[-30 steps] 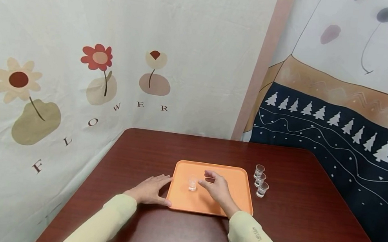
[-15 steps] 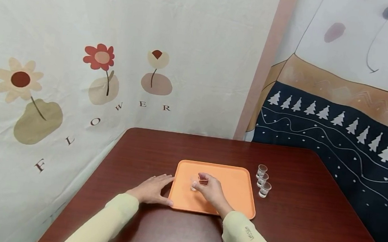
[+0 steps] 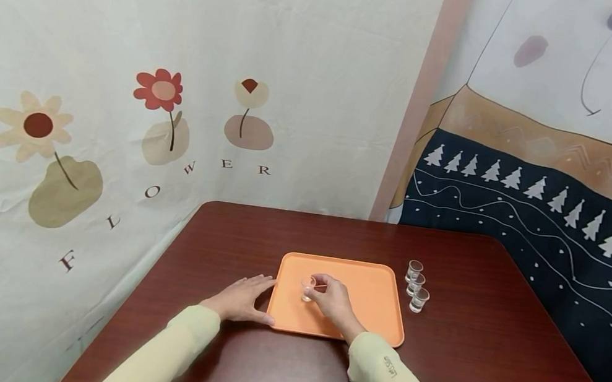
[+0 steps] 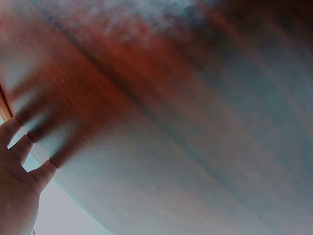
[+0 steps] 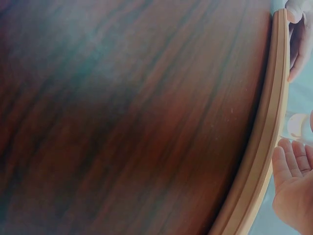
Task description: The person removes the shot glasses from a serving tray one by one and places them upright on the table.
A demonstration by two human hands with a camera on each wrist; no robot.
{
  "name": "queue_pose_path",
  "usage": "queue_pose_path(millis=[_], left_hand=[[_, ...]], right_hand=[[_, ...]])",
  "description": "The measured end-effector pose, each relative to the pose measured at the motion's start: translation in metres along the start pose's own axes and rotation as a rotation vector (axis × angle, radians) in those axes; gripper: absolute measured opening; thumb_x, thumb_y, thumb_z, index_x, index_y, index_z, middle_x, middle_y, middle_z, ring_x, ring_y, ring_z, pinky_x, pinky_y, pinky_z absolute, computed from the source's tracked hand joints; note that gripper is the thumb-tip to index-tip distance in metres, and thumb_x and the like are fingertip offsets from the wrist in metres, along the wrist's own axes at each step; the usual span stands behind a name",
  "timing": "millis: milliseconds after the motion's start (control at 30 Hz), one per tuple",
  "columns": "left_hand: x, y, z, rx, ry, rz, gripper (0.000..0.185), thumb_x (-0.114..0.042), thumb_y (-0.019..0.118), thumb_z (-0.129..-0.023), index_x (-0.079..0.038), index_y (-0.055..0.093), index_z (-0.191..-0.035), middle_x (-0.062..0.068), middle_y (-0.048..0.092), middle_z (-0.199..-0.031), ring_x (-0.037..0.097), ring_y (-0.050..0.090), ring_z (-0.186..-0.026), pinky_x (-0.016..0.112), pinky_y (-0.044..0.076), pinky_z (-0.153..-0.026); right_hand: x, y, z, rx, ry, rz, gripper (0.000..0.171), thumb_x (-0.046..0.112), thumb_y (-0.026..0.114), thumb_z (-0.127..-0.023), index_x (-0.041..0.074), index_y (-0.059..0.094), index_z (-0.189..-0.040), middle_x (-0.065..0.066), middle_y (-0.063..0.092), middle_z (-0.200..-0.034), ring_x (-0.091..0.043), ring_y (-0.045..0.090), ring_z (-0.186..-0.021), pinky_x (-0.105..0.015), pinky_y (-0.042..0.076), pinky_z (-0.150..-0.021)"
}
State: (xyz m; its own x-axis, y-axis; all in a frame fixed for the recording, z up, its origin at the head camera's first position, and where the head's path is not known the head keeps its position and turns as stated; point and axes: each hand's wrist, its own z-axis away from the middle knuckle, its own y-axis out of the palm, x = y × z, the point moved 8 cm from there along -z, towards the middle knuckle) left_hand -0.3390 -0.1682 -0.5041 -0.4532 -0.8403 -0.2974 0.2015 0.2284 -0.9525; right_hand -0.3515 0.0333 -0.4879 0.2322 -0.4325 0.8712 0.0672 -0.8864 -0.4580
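A small clear shot glass (image 3: 307, 291) stands upright on the left half of an orange tray (image 3: 369, 285). My right hand (image 3: 335, 305), over the tray, pinches this glass between thumb and fingers from its right side. At the tray's left edge my left hand (image 3: 243, 300) lies with fingers spread, fingertips and thumb right at the rim. In the left wrist view that hand (image 4: 19, 178) shows its extended fingers close over the tabletop. The right wrist view catches part of the right hand (image 5: 293, 191) beyond the tray's rim (image 5: 274, 98).
Three more shot glasses, a far one (image 3: 414, 270), a middle one (image 3: 415, 284) and a near one (image 3: 419, 300), stand in a row right of the tray. The dark red wooden table (image 3: 467, 357) meets a flower-printed cloth (image 3: 322, 93) behind.
My right hand has moved left across the tray and closed its thumb and fingers on the shot glass. The left hand has stayed at the tray's edge.
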Motion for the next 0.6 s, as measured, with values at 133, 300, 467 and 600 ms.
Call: queue_pose_path(millis=[133,300,467,600], left_hand=[[0.000,0.001,-0.001,0.001,0.001,0.000,0.105,-0.074,0.069,-0.073,-0.012,0.040,-0.152,0.010,0.042,-0.153,0.032,0.032,-0.144,0.057,0.026,-0.114],[0.000,0.001,-0.001,0.002,0.004,-0.004,0.105,-0.074,0.070,-0.073,-0.012,0.041,-0.152,0.010,0.042,-0.153,0.032,0.033,-0.144,0.057,0.027,-0.113],[0.002,0.002,0.000,0.012,-0.013,0.000,0.105,-0.074,0.070,-0.073,-0.013,0.040,-0.153,0.008,0.042,-0.153,0.031,0.032,-0.144,0.057,0.025,-0.114],[0.002,0.002,-0.001,0.005,-0.005,0.007,0.104,-0.074,0.070,-0.073,-0.013,0.040,-0.153,0.009,0.042,-0.153,0.032,0.032,-0.144,0.057,0.026,-0.114]], right_hand=[[-0.001,-0.002,0.001,-0.006,0.012,0.001,0.035,0.012,0.079,-0.085,-0.001,0.069,-0.116,-0.007,0.070,-0.103,-0.023,0.069,-0.094,-0.031,0.057,-0.076],[-0.001,-0.008,0.001,-0.015,0.015,-0.016,0.035,0.013,0.080,-0.084,-0.002,0.069,-0.114,-0.007,0.071,-0.100,-0.022,0.069,-0.092,-0.030,0.057,-0.075],[0.000,-0.016,0.001,-0.014,0.015,-0.022,0.035,0.015,0.080,-0.084,0.000,0.070,-0.114,-0.005,0.071,-0.099,-0.021,0.069,-0.091,-0.031,0.057,-0.075],[0.000,-0.026,0.001,-0.020,0.019,-0.011,0.036,0.017,0.080,-0.085,0.001,0.070,-0.115,-0.004,0.071,-0.100,-0.021,0.069,-0.092,-0.032,0.057,-0.076]])
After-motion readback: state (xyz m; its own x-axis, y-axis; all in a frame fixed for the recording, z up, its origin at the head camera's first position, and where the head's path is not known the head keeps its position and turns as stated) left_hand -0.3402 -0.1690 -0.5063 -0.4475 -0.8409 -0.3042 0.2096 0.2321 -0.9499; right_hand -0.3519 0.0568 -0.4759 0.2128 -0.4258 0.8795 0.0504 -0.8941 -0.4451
